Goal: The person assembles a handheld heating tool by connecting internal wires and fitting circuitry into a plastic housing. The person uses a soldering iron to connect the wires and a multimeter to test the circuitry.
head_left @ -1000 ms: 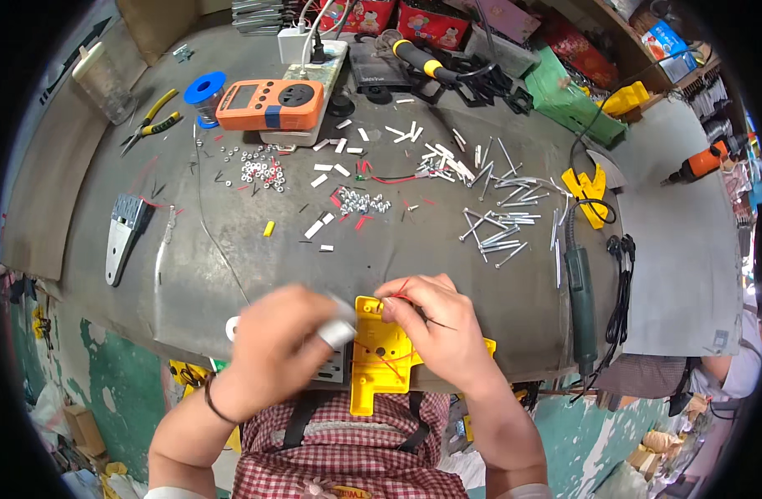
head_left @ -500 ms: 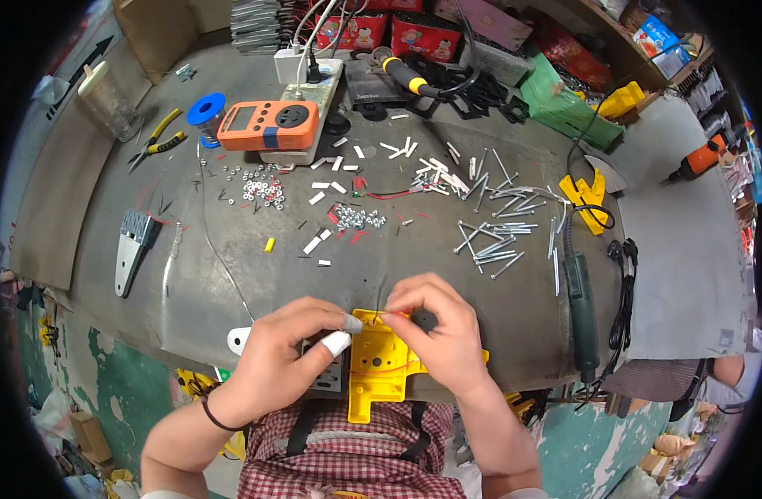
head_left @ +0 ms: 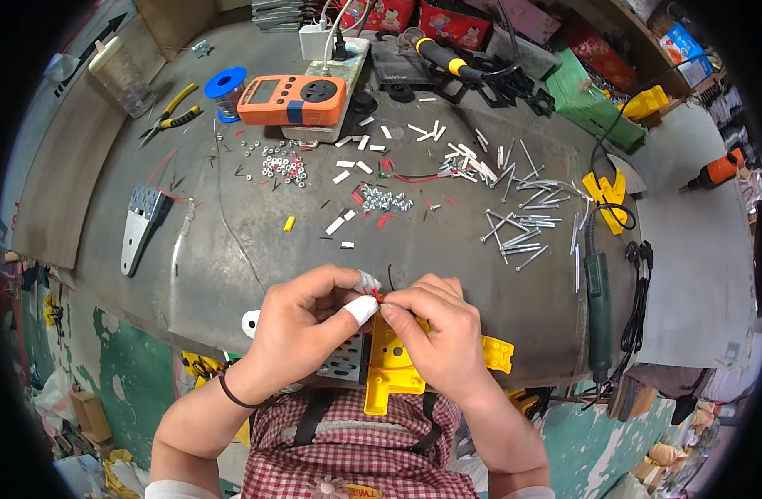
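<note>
My left hand (head_left: 310, 320) pinches the end of a thin red wire (head_left: 375, 293) between thumb and forefinger; white wrapping covers those two fingertips. Fingertip to fingertip with it, my right hand (head_left: 437, 328) is closed on the same small spot of wire. A dark wire end (head_left: 391, 276) sticks up just beyond the fingers. Below both hands lies a yellow plastic housing (head_left: 387, 384), partly hidden by my right hand. Beside it, under my left hand, part of a grey perforated metal plate (head_left: 342, 363) shows. The exact joint in my fingers is too small to make out.
Loose nuts (head_left: 385, 200), white sleeves (head_left: 341, 223) and long screws (head_left: 520, 241) are scattered beyond my hands. An orange meter (head_left: 293, 100), a solder spool (head_left: 225, 93) and pliers (head_left: 171, 116) lie farther left. At right rest a dark green corded tool (head_left: 598, 316) and a yellow clamp (head_left: 607, 200).
My hands have come closer together, fingertips now meeting above the housing with red wire between them. The whole bench has shifted slightly rightward in view.
</note>
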Motion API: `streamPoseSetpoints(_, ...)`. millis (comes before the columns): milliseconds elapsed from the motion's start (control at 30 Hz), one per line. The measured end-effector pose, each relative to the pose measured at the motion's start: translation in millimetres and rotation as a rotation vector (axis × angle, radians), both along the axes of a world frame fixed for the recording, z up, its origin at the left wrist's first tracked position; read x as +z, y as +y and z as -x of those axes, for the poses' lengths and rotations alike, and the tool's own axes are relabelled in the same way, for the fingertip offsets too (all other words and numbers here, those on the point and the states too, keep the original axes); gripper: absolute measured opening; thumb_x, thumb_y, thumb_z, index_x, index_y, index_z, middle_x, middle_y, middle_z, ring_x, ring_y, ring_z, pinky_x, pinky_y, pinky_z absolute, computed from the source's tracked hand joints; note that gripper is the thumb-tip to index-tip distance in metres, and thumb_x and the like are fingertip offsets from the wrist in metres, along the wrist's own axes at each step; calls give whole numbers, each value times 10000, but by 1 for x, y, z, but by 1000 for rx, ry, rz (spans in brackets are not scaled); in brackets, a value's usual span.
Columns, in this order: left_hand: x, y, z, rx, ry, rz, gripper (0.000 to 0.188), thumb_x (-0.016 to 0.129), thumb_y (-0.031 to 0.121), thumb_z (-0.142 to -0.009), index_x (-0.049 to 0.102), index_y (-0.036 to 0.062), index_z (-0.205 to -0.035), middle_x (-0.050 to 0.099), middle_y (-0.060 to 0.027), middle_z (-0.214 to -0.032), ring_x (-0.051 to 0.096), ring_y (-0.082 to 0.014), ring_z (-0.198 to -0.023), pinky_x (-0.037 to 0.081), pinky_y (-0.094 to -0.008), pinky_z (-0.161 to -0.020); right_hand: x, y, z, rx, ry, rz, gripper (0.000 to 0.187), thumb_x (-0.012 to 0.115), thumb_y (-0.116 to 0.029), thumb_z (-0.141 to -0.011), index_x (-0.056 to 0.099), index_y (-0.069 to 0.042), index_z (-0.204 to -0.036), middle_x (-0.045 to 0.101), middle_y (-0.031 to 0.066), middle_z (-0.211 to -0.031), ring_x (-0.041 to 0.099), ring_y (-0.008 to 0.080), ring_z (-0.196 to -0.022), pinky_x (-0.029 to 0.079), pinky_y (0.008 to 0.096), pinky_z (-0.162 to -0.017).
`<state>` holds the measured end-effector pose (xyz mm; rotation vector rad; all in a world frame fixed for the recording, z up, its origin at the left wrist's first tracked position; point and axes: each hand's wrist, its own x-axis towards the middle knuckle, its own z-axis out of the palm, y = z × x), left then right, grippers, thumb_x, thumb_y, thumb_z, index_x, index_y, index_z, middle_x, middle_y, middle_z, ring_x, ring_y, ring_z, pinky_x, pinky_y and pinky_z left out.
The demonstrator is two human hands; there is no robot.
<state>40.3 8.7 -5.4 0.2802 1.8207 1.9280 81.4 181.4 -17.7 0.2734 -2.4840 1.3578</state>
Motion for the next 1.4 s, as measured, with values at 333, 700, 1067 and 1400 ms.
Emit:
streamPoseSetpoints(333, 0, 4, 0, -3, -3, 15, 177, 621, 21, -856, 589, -43, -1018, 652, -55, -886, 629, -93, -796, 534, -232, -709, 3, 3, 1, 13, -3, -11, 80, 666, -115, -800, 626, -46, -790, 604, 50, -711, 549, 217, -686, 369, 332, -679)
streamPoseSetpoints(700, 2, 0, 4, -57, -12, 50, 139, 638, 39, -854, 559, -14, -956, 627, -47, -882, 623, -100, -780, 514, -238, -694, 2, 6, 4, 78, -55, 6, 86, 667, -130, -798, 626, -54, -794, 606, 43, -736, 551, 213, -728, 375, 329, -703)
streamPoseSetpoints(1067, 0, -20, 18, 68, 868, 299, 224, 664, 44, -730, 628, 40, -950, 625, -92, -910, 592, -251, -835, 465, -311, -732, 9, 2, 3, 82, -166, 47, 101, 658, -157, -791, 622, -64, -803, 574, 29, -777, 542, 201, -808, 336, 341, -759)
streamPoseSetpoints(1400, 31, -29, 40, -470, 1513, 545, 279, 610, 151, -660, 626, 92, -932, 591, -29, -945, 572, -201, -912, 456, -324, -697, 16, 7, 6, 300, -223, -36, 110, 618, -170, -783, 597, -62, -774, 547, 28, -767, 514, 204, -846, 316, 359, -785)
